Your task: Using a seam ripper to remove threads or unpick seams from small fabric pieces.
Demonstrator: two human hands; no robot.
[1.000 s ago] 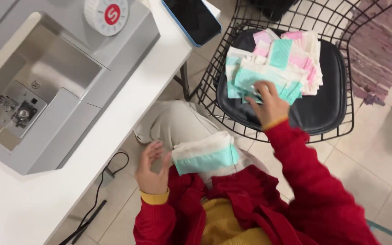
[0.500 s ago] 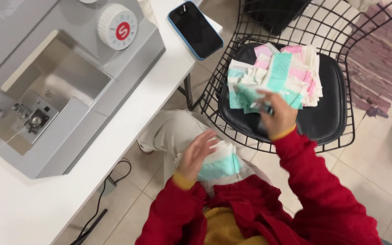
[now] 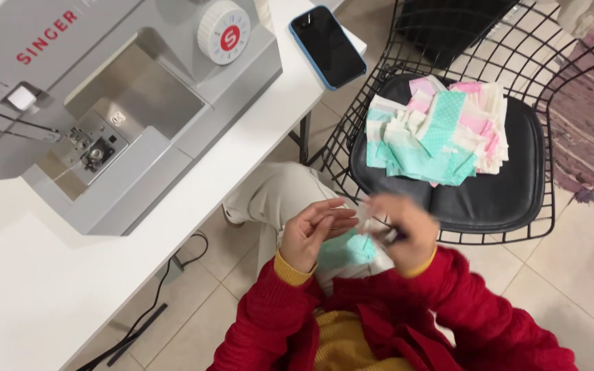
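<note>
Your left hand [image 3: 314, 233] and right hand [image 3: 403, 230] meet over your lap. The left one is half open. The right one is blurry, so I cannot tell if it holds anything. A teal cloth piece [image 3: 345, 249] rests on your lap just under them. Past your knees, a big pile of cloth pieces [image 3: 438, 134] waits on the black chair [image 3: 496, 199]. Nothing lies under the needle of the sewing machine [image 3: 118, 110], so the sewing looks yet to come.
</note>
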